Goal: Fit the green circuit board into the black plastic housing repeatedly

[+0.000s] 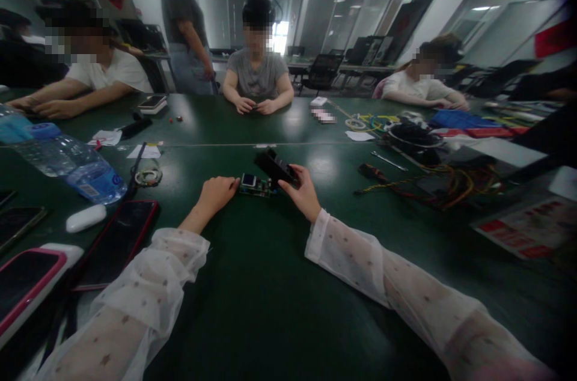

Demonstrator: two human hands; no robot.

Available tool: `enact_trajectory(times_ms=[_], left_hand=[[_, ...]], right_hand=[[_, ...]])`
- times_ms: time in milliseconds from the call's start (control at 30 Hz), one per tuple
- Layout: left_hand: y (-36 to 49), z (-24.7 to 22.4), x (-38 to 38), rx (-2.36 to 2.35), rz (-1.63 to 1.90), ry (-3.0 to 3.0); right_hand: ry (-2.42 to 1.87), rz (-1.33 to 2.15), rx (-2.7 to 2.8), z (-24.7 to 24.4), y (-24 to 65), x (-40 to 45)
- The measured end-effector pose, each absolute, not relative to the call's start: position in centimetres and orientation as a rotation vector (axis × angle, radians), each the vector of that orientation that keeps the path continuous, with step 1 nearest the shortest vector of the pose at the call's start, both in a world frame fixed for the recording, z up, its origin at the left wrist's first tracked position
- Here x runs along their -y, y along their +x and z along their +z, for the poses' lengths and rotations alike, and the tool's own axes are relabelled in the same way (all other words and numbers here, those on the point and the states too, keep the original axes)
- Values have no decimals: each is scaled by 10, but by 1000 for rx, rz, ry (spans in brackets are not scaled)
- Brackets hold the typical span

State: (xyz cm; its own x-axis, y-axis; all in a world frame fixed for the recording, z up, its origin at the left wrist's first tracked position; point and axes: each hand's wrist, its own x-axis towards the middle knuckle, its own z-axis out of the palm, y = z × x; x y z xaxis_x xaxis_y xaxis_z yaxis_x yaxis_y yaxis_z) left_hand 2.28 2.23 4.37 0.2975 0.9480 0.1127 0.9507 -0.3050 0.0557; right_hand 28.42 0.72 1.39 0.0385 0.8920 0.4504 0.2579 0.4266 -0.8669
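A small green circuit board [259, 190] with a little display on top is in front of me on the dark green table [252, 285]. My left hand [217, 193] is closed at the board's left end, its fingertips pinching that edge. In my right hand [303, 190] is a black plastic casing [276, 168], gripped between thumb and fingers. The casing is tilted above the board's right end; whether the two touch, I cannot tell.
To the left are water bottles [88, 173], a white case [85, 219] and several phones [119, 243]. Cables [433, 185], a wrench [388, 160] and a clear box [532, 219] lie to the right. A person [258, 68] sits opposite; others are nearby.
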Motion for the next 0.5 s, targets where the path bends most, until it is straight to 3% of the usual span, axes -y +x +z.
enact_trajectory(times_ms=[133,500], left_hand=[[22,41,-24,1818,-226,-2520],[21,41,-23,1831,-244,-2538]], right_hand=[[-1187,457,1340,9,292,-13],[-1342,412,1328,-15,306,-29]])
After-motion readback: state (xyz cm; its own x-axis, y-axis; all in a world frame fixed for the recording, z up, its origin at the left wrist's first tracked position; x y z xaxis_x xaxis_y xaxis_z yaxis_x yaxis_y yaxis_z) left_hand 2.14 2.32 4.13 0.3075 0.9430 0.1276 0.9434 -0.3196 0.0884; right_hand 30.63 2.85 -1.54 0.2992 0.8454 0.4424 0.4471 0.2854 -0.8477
